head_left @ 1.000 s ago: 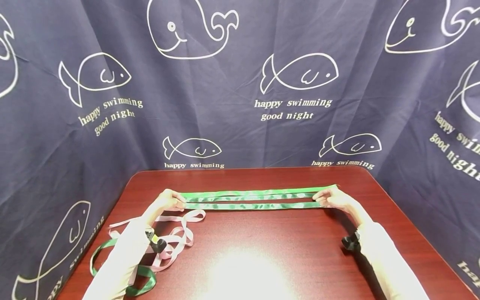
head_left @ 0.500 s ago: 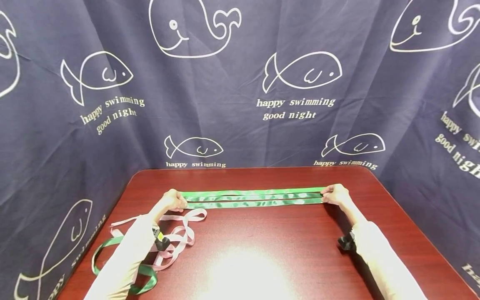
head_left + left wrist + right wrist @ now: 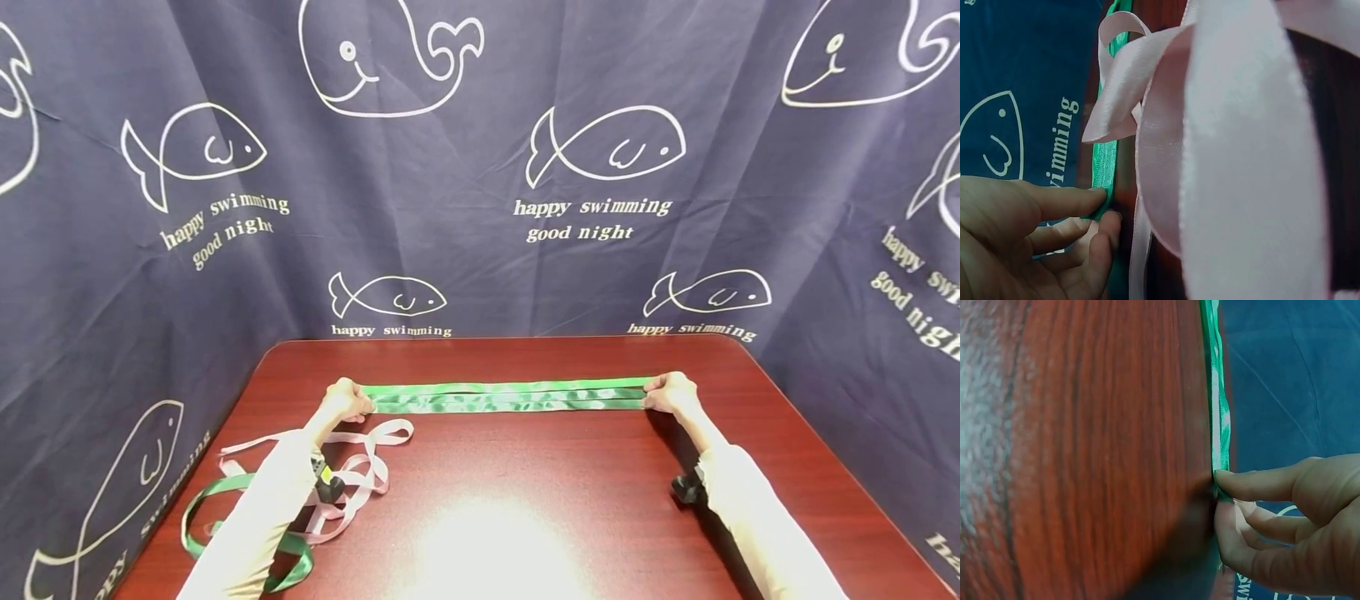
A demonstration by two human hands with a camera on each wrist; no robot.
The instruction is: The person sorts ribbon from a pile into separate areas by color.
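Found left-hand grip (image 3: 347, 400) pinching left ends of green ribbon strands (image 3: 510, 406), and right-hand grip (image 3: 673, 392) pinching right ends likewise. Found strands running straight, side by side, between both grips across far part of desk (image 3: 600, 475); could not confirm contact with its surface. Noted pink ribbon (image 3: 1247, 150) in loose loops just below left-hand grip in head view, with green loop (image 3: 297, 570) beside it, partly hidden by left sleeve (image 3: 251, 525). Noted blue curtain (image 3: 465, 192) behind, printed with white fish and lettering.
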